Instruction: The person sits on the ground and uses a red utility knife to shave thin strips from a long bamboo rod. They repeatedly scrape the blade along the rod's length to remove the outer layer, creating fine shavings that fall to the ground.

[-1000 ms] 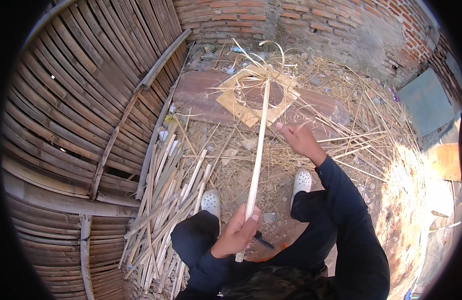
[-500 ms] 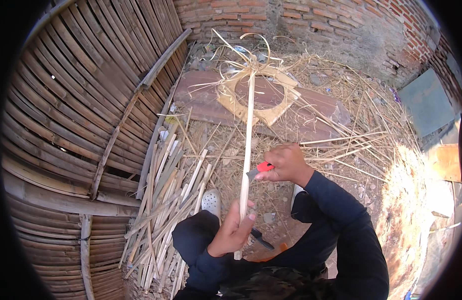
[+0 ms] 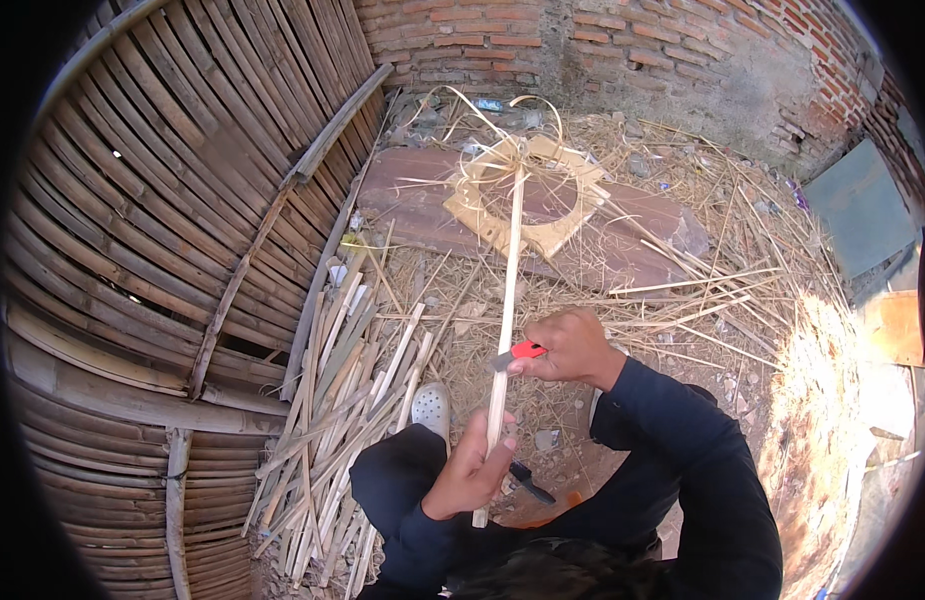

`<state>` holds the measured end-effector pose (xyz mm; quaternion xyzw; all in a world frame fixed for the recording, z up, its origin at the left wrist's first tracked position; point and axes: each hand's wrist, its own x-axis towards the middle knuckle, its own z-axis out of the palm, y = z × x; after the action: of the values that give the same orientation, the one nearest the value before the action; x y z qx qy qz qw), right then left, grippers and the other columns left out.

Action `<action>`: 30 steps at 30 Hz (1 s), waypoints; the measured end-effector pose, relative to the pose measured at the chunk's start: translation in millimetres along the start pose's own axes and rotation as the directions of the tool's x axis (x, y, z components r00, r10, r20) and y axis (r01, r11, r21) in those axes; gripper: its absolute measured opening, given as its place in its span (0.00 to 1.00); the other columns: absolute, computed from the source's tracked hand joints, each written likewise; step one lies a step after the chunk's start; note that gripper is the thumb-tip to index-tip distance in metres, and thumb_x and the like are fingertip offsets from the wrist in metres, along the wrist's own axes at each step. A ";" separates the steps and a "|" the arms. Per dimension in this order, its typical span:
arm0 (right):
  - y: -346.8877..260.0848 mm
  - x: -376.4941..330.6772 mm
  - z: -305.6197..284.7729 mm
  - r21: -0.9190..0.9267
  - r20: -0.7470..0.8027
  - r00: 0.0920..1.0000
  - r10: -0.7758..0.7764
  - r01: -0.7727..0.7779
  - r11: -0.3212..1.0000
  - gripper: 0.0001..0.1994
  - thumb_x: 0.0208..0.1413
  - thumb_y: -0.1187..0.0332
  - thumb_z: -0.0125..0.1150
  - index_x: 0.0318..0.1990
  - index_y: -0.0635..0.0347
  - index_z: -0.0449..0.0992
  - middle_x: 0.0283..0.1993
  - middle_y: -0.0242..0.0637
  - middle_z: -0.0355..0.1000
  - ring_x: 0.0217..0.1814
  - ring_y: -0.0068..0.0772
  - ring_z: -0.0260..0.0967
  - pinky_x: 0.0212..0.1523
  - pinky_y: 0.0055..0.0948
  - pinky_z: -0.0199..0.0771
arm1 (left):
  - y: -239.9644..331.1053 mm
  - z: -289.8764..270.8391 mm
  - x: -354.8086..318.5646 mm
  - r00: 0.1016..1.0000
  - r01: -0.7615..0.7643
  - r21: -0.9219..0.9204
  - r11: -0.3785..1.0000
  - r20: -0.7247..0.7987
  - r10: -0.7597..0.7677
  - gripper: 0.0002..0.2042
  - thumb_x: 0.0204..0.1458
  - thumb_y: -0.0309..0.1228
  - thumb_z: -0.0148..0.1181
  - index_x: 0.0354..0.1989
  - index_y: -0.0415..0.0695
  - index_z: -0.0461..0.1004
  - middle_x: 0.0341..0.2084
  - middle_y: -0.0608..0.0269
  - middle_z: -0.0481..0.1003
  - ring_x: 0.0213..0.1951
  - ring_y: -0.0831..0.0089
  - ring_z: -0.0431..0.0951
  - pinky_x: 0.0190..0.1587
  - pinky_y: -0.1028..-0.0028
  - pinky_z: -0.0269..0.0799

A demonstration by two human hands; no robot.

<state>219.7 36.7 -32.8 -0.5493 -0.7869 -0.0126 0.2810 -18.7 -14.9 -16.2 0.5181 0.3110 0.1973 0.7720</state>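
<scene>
My left hand (image 3: 472,470) is closed around the near end of a long pale bamboo strip (image 3: 509,290), which points away from me. Thin curled shavings (image 3: 472,110) hang at its far end. In my right hand (image 3: 570,347) is a utility knife with a red handle (image 3: 527,349); its fingers are wrapped round it. The grey blade (image 3: 500,362) rests against the strip a little beyond my left hand. Beneath the strip's far end lies a tan ring-shaped board (image 3: 552,237) with a round hole.
A pile of split bamboo strips (image 3: 322,400) lies left of my feet. A slatted bamboo wall (image 3: 142,220) stands at the left, a brick wall (image 3: 482,40) at the back. A brown sheet (image 3: 402,200) lies on the shaving-strewn ground. Between my legs is a dark-handled tool (image 3: 530,482).
My right hand has drawn the knife slightly toward me along the strip. The strip's far end has dipped lower, and the whole view has shifted a little.
</scene>
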 end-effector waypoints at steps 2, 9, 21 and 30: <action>23.4 5.4 -1.3 -0.068 -0.023 1.000 -0.020 0.019 0.998 0.29 0.47 0.33 0.57 0.17 0.50 0.73 0.14 0.34 0.68 0.15 0.38 0.69 0.16 0.36 0.64 | 6.7 1.8 -0.9 1.000 0.016 0.051 0.999 -0.020 -0.015 0.12 0.64 0.28 0.46 0.53 0.45 0.57 0.19 0.72 0.64 0.13 0.86 0.61 0.16 0.82 0.58; 33.7 13.1 -1.4 -0.141 -0.123 0.990 -0.075 0.057 0.988 0.29 0.47 0.34 0.58 0.17 0.53 0.72 0.13 0.35 0.67 0.16 0.40 0.69 0.19 0.37 0.67 | 7.5 5.1 2.8 0.999 -0.036 0.061 0.998 -0.036 0.038 0.11 0.64 0.29 0.47 0.52 0.46 0.56 0.13 0.73 0.60 0.10 0.83 0.57 0.14 0.81 0.53; 36.1 5.1 -0.4 -0.061 0.003 0.991 0.130 -0.130 0.990 0.28 0.54 0.38 0.54 0.23 0.55 0.78 0.16 0.43 0.70 0.20 0.45 0.72 0.22 0.43 0.69 | 5.7 3.2 -7.0 0.998 0.047 0.094 0.994 0.044 -0.051 0.12 0.64 0.28 0.46 0.53 0.45 0.55 0.13 0.75 0.60 0.10 0.84 0.59 0.14 0.82 0.56; 132.1 16.4 7.5 -0.105 -0.267 0.910 0.317 -0.355 0.929 0.28 0.55 0.38 0.52 0.24 0.55 0.78 0.17 0.45 0.71 0.22 0.48 0.72 0.24 0.44 0.69 | 3.9 1.2 -15.2 0.968 0.134 0.163 0.978 0.192 -0.164 0.15 0.64 0.29 0.46 0.55 0.46 0.53 0.21 0.72 0.61 0.13 0.86 0.61 0.15 0.81 0.60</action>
<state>327.6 105.5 -69.8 -0.6905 -0.6362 -0.0915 0.3317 -28.9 -23.8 -8.1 0.5666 0.2822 0.0607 0.7718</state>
